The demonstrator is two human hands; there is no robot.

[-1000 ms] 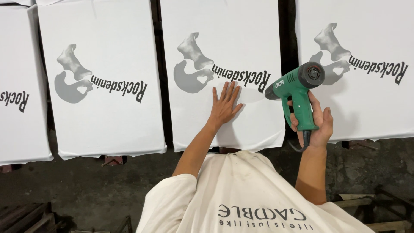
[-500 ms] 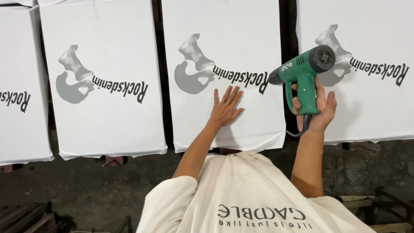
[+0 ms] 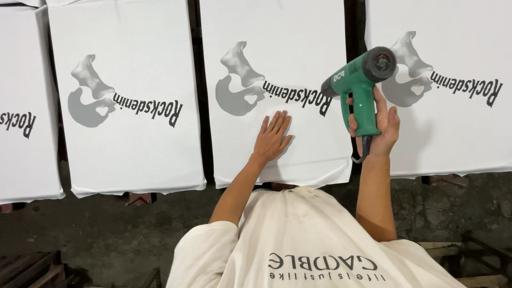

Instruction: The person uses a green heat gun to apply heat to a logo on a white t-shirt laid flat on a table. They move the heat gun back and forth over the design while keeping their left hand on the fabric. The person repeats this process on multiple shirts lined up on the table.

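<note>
Shifted toward 9 o'clock since half a second ago: green heat gun (image 3: 358, 80), gripped by its handle in the closed right hand (image 3: 376, 130), over the gap between two printed white shirts. Long axis from 2 to 8 o'clock, nozzle aimed at 8 o'clock toward the middle shirt (image 3: 277, 48). Left hand (image 3: 272, 138) flat, fingers spread, pressing that shirt. Below: dark concrete floor (image 3: 106, 234).

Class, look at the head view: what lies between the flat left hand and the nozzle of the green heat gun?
In the head view, between the left hand and the heat gun lies white fabric bearing black printed lettering.
</note>
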